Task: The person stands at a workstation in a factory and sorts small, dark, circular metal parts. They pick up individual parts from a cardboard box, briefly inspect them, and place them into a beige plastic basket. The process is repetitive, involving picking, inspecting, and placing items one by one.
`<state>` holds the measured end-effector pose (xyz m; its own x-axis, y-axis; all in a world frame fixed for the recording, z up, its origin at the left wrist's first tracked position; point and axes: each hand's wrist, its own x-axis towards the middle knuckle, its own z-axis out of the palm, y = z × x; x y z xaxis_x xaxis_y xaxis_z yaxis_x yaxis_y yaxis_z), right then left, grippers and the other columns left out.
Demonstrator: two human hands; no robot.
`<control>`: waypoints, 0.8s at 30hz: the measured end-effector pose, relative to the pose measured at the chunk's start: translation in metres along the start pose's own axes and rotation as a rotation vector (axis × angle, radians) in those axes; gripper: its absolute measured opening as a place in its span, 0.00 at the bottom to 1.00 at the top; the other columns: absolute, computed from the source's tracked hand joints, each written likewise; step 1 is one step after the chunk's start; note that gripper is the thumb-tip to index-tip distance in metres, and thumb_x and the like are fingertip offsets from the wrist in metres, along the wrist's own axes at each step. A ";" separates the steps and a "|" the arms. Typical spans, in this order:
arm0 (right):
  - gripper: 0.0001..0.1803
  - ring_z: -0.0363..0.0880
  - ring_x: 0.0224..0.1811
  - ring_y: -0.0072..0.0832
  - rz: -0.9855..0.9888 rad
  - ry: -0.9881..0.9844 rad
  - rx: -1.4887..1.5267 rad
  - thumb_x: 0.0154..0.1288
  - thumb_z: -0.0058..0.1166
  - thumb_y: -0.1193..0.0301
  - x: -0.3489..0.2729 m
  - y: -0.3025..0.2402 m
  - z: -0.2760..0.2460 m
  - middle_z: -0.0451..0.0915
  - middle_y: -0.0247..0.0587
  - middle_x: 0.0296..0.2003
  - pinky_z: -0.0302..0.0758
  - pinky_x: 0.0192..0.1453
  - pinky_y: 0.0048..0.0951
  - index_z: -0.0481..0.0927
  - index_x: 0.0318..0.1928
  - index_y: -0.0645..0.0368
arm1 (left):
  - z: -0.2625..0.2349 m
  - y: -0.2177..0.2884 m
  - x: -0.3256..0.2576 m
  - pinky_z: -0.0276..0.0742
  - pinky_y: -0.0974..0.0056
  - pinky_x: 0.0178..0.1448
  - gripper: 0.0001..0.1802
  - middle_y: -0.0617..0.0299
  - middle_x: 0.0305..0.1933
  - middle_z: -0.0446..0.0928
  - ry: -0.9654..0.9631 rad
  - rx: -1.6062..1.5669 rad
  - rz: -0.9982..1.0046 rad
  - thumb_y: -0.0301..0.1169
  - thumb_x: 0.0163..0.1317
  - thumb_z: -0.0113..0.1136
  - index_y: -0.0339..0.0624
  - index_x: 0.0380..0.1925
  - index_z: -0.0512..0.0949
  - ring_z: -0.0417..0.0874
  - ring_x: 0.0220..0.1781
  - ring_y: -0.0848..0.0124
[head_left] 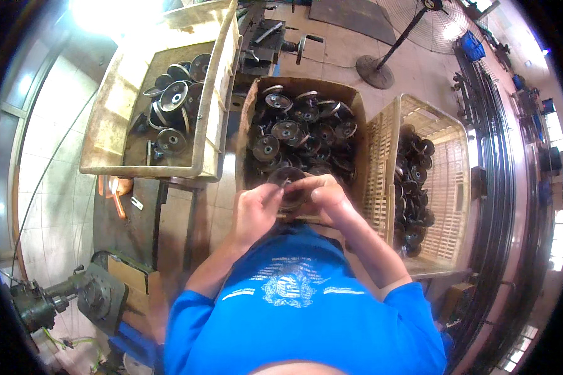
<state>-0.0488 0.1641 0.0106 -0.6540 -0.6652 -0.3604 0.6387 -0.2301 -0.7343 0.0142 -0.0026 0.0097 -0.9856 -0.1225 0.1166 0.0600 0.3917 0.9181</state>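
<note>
In front of my chest, a dark round metal wheel with a hub (286, 173) is between my two hands. My left hand (258, 207) is closed at its left side, thumb and fingers pinched near the hub. From the other side my right hand (326, 194) grips the wheel, its fingers curled toward the hub. A small light-coloured bit shows between the fingertips, too small to name. Just beyond my hands stands a brown cardboard box (246, 128) piled with similar dark wheels (286, 129).
At the left, a dirty cream plastic crate (209, 112) with several wheels rests on a dark bench (131, 215). An orange-handled tool (117, 199) lies there. A slatted cream crate (381, 169) of dark parts stands right. Beyond are a fan base (375, 72), machinery (266, 44) and long dark bars (491, 119).
</note>
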 end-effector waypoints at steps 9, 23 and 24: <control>0.18 0.77 0.39 0.31 -0.101 -0.012 -0.222 0.39 0.46 0.78 -0.006 0.013 -0.008 0.70 0.44 0.46 0.80 0.40 0.30 0.80 0.35 0.72 | 0.003 0.005 0.004 0.71 0.63 0.29 0.08 0.46 0.23 0.76 -0.057 0.000 -0.141 0.27 0.57 0.54 0.32 0.29 0.78 0.81 0.25 0.61; 0.21 0.73 0.52 0.37 -0.317 0.019 -0.644 0.35 0.47 0.78 -0.004 0.028 -0.020 0.70 0.53 0.52 0.70 0.55 0.30 0.80 0.36 0.69 | 0.014 0.004 -0.001 0.70 0.65 0.28 0.09 0.52 0.21 0.76 -0.018 -0.067 -0.207 0.27 0.60 0.52 0.31 0.29 0.77 0.76 0.22 0.71; 0.22 0.73 0.53 0.38 -0.359 0.030 -0.745 0.34 0.48 0.75 -0.003 0.029 -0.022 0.69 0.56 0.54 0.70 0.55 0.30 0.80 0.37 0.68 | 0.014 0.003 0.000 0.69 0.65 0.28 0.09 0.52 0.21 0.76 -0.020 -0.063 -0.209 0.27 0.60 0.52 0.31 0.29 0.77 0.76 0.22 0.71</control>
<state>-0.0367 0.1751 -0.0225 -0.7841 -0.6195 -0.0385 -0.0409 0.1134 -0.9927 0.0126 0.0119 0.0072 -0.9805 -0.1768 -0.0853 -0.1365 0.3017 0.9436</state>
